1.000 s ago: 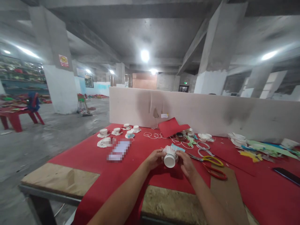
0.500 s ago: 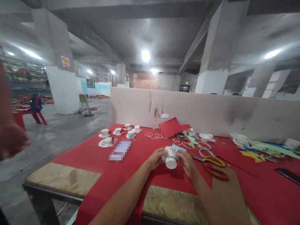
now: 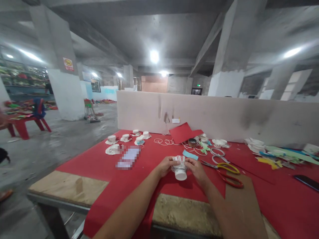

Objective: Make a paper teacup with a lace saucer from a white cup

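Note:
Between my two hands is a small white paper cup [image 3: 180,175], its round base facing me and its wall cut into strips that stand up on the far side. Fingers of my left hand [image 3: 166,166] pinch the strips on the left. My right hand [image 3: 196,169] grips the right side, thumb and fingertips close to the middle strips. Just behind the cup lies a piece of light blue paper [image 3: 190,155]. To the right of my right hand rest large scissors [image 3: 228,174] with one yellow and one red handle loop.
Several white hat-shaped cups [image 3: 126,137] stand at the back left, near a blurred-out rectangle [image 3: 128,158]. A roll of tape [image 3: 192,142], white cord [image 3: 165,141] and grey-handled scissors [image 3: 217,156] lie behind. A phone [image 3: 307,182] is far right. A low partition [image 3: 211,116] borders the red-covered table [image 3: 99,166].
My right fingers have shifted inward over the cup's strips, and the light blue paper behind shows more. A person's arm at the far left has mostly gone out of view.

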The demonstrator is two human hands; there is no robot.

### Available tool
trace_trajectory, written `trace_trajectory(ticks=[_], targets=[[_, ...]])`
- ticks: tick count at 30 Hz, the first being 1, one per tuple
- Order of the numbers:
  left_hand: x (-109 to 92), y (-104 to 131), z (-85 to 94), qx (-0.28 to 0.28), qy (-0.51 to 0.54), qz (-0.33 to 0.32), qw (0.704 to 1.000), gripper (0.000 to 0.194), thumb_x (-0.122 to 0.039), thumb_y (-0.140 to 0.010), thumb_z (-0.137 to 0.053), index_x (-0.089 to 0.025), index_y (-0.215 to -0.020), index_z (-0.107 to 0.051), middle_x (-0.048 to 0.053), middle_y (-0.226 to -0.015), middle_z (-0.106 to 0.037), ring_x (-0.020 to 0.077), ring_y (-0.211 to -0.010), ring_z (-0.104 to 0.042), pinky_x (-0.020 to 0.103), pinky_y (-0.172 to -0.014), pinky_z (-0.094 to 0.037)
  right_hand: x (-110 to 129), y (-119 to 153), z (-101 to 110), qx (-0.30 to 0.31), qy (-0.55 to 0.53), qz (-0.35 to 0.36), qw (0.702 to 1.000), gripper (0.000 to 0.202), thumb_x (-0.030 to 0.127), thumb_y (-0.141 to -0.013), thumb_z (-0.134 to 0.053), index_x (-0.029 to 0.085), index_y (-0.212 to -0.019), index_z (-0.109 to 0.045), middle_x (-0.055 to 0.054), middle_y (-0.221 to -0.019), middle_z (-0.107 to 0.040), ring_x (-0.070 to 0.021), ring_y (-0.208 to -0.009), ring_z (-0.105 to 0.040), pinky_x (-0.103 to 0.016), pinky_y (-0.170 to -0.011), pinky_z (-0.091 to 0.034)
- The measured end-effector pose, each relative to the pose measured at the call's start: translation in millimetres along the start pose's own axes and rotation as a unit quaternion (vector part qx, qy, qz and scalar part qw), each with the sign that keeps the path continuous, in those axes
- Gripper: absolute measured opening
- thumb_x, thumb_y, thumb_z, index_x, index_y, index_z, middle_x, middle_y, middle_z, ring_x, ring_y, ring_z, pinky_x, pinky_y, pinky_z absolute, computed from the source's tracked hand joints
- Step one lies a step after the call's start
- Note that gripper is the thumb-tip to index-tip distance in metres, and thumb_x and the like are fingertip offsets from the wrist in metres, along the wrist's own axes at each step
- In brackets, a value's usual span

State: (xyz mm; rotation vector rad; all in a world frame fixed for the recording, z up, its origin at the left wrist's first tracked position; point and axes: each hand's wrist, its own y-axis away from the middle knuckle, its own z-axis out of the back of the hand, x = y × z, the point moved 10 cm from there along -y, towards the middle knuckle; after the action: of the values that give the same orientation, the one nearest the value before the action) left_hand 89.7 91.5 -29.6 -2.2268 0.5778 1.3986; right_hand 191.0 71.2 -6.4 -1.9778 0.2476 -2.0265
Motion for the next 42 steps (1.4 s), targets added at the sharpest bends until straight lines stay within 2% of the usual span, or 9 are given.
trace_trajectory(ticks=[6, 13, 21, 30, 37, 42], targets=[[2, 0, 4.0, -0.017, 0.000, 0.012, 1.000, 0.034, -0.028, -0.054, -0.079, -0.006, -0.075, -0.066, 0.009, -0.069, -0.065, 0.0156, -0.060, -0.059, 0.027, -0.062, -0.043, 8, 1, -2, -0.002, 0.019, 0.017, 1.000, 0.020, 0.035, -0.067, -0.062, 0.016, -0.067, -0.059, 0.001, -0.059, -0.054, -0.0120, -0.054, -0.048, -0.024, -0.054, -0.039], [2, 1, 1.4, -0.002, -0.017, 0.014, 1.000, 0.035, -0.027, -0.055, -0.078, -0.005, -0.079, -0.066, 0.011, -0.071, -0.066, 0.0163, -0.061, -0.059, 0.028, -0.063, -0.043, 12, 3, -2, -0.003, 0.022, 0.024, 0.999, 0.021, 0.035, -0.067, -0.063, 0.015, -0.067, -0.060, 0.000, -0.061, -0.055, -0.0121, -0.057, -0.047, -0.023, -0.055, -0.038], [-5, -1, -0.7, -0.004, 0.010, -0.023, 1.000, 0.036, -0.025, -0.057, -0.077, -0.006, -0.084, -0.066, 0.012, -0.077, -0.067, 0.0185, -0.069, -0.061, 0.030, -0.071, -0.044, 11, 2, 5, -0.027, -0.004, 0.007, 1.000, 0.027, 0.042, -0.067, -0.064, 0.015, -0.065, -0.061, 0.000, -0.058, -0.054, -0.0129, -0.056, -0.046, -0.024, -0.055, -0.035], [-6, -1, 1.3, -0.020, -0.005, -0.023, 1.000, 0.037, -0.025, -0.053, -0.078, -0.006, -0.082, -0.066, 0.011, -0.076, -0.066, 0.0166, -0.065, -0.059, 0.028, -0.066, -0.044, 10, 2, 7, -0.037, -0.002, 0.010, 0.999, 0.021, 0.035, -0.070, -0.061, 0.015, -0.065, -0.061, 0.001, -0.058, -0.053, -0.0121, -0.057, -0.045, -0.023, -0.056, -0.034], [-7, -1, 3.5, -0.041, -0.014, -0.031, 0.999, 0.036, -0.026, -0.052, -0.079, -0.007, -0.080, -0.066, 0.010, -0.073, -0.066, 0.0162, -0.061, -0.059, 0.028, -0.064, -0.042, 9, 4, 4, -0.022, 0.001, -0.017, 1.000, 0.013, 0.029, -0.065, -0.059, 0.017, -0.062, -0.059, 0.002, -0.054, -0.053, -0.0120, -0.051, -0.044, -0.023, -0.052, -0.035], [-9, -2, 3.2, -0.041, -0.037, -0.037, 0.998, 0.039, -0.029, -0.053, -0.078, -0.006, -0.081, -0.065, 0.011, -0.076, -0.066, 0.0169, -0.062, -0.059, 0.027, -0.062, -0.041, 9, 2, 5, -0.027, 0.009, -0.002, 1.000, 0.009, 0.026, -0.063, -0.060, 0.017, -0.063, -0.061, 0.001, -0.057, -0.055, -0.0131, -0.055, -0.047, -0.024, -0.054, -0.037]])
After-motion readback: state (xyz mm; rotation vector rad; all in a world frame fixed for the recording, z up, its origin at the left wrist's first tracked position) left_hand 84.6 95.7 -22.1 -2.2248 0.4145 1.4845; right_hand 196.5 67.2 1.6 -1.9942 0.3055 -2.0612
